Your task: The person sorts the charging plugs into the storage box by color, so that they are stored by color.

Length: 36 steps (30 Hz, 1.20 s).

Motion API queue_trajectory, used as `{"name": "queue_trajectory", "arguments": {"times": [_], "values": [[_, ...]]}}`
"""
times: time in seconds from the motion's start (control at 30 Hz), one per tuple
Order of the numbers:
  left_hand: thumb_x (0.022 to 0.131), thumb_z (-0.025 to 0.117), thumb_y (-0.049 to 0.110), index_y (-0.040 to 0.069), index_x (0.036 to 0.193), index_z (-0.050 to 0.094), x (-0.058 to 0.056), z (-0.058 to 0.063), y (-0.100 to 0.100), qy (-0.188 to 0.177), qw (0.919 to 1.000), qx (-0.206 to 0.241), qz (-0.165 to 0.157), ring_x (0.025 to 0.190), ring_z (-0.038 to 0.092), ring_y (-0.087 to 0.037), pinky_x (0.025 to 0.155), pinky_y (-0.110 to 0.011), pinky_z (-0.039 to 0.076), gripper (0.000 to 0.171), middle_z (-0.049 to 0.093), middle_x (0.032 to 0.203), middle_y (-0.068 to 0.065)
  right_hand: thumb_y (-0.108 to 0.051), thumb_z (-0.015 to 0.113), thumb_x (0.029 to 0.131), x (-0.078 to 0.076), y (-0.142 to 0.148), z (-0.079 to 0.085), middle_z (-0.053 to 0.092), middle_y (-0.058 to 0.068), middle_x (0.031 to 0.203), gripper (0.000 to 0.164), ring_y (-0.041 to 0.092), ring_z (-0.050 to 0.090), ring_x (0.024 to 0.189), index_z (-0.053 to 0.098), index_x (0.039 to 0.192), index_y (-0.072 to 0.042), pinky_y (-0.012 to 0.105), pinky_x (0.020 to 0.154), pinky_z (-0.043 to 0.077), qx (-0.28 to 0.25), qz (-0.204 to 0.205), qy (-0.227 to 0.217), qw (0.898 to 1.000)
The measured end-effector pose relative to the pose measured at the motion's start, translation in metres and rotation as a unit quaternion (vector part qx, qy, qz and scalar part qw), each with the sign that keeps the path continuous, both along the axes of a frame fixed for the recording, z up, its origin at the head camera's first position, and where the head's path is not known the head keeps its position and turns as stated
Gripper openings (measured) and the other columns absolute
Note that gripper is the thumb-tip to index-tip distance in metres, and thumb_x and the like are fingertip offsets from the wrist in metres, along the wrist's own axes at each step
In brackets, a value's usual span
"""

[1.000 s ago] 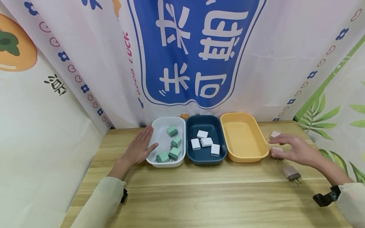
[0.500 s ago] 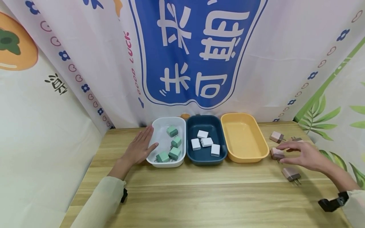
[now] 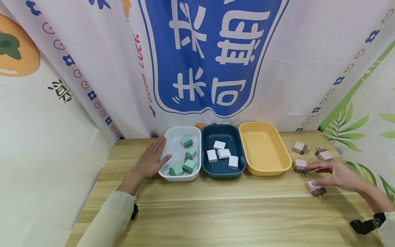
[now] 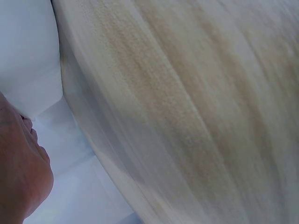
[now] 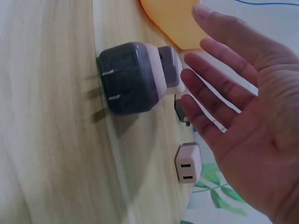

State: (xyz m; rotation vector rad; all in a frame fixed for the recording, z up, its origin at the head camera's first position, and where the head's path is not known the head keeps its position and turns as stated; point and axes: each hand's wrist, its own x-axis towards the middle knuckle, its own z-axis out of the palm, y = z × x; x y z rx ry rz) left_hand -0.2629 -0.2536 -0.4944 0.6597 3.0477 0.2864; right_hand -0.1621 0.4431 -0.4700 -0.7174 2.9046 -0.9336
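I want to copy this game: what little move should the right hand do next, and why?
Perhaps the right hand should pinch the front pink plug: it is close by, open and holding nothing, and the yellow tray holds no plugs.

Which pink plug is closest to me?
The pink plug seen under the thumb of your right hand; the other three pink plugs lie farther back.

On the far curtain (image 3: 299, 65) I can read pink "GOOD LUCK" lettering (image 3: 141, 65), turned sideways, left of a blue panel (image 3: 211, 48) with white characters "未来可期" (image 3: 191, 85); the left cloth's (image 3: 40, 137) black character (image 3: 60, 92) I can't decipher.
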Motion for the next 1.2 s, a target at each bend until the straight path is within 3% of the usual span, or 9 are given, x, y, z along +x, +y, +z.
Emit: {"name": "queue_trajectory", "arguments": {"times": [0.1, 0.37, 0.6, 0.77, 1.0, 1.2], "values": [[0.112, 0.031, 0.057, 0.001, 0.169, 0.003, -0.001, -0.001, -0.001, 0.001, 1.0, -0.002, -0.002, 0.165, -0.002, -0.031, 0.133, -0.053, 0.008, 0.085, 0.0, 0.179, -0.015, -0.018, 0.094, 0.08, 0.002, 0.004, -0.003, 0.073, -0.02, 0.122, 0.046, -0.013, 0.058, 0.11, 0.079, 0.123, -0.016, 0.011, 0.082, 0.049, 0.007, 0.001, -0.019, 1.0], [0.112, 0.032, 0.056, 0.0, 0.169, 0.004, -0.001, -0.002, 0.0, 0.003, 1.0, 0.002, -0.003, 0.165, -0.003, -0.031, 0.133, -0.053, 0.006, 0.085, 0.002, 0.178, -0.017, -0.014, 0.094, 0.079, 0.004, 0.01, -0.012, 0.072, -0.019, 0.126, 0.049, -0.016, 0.056, 0.115, 0.077, 0.125, -0.01, 0.005, 0.089, 0.046, -0.021, 0.023, -0.036, 0.999], [0.112, 0.031, 0.057, 0.001, 0.169, 0.003, -0.001, -0.001, 0.0, 0.0, 1.0, -0.002, -0.002, 0.165, -0.004, -0.03, 0.134, -0.05, 0.004, 0.085, 0.002, 0.179, -0.016, -0.016, 0.093, 0.08, 0.011, 0.015, -0.016, 0.072, -0.02, 0.128, 0.052, -0.013, 0.058, 0.113, 0.075, 0.129, -0.012, 0.01, 0.086, 0.049, -0.013, 0.008, -0.064, 0.998], [0.112, 0.031, 0.057, 0.001, 0.169, 0.003, -0.001, 0.0, 0.0, -0.002, 1.0, -0.001, -0.002, 0.165, -0.004, -0.03, 0.134, -0.051, 0.004, 0.085, 0.001, 0.179, -0.016, -0.011, 0.092, 0.081, 0.014, 0.018, -0.021, 0.073, -0.015, 0.127, 0.054, -0.007, 0.063, 0.109, 0.073, 0.131, -0.007, 0.015, 0.084, 0.054, -0.03, 0.029, -0.066, 0.997], [0.112, 0.032, 0.057, 0.001, 0.169, 0.002, -0.001, 0.001, -0.001, -0.001, 1.0, -0.001, -0.001, 0.165, -0.004, -0.03, 0.134, -0.051, 0.004, 0.085, 0.0, 0.179, -0.015, -0.011, 0.092, 0.081, 0.017, 0.019, -0.024, 0.069, -0.023, 0.127, 0.055, -0.006, 0.061, 0.106, 0.073, 0.132, -0.012, 0.018, 0.08, 0.053, -0.022, 0.03, -0.066, 0.997], [0.112, 0.031, 0.057, 0.001, 0.169, 0.003, 0.0, 0.0, -0.001, -0.001, 1.0, 0.0, -0.001, 0.165, -0.002, -0.032, 0.133, -0.052, 0.007, 0.085, 0.002, 0.178, -0.016, -0.012, 0.093, 0.079, 0.019, 0.019, -0.027, 0.071, -0.02, 0.127, 0.056, -0.011, 0.057, 0.113, 0.073, 0.131, -0.012, 0.013, 0.084, 0.048, -0.022, 0.035, -0.06, 0.997]]}}
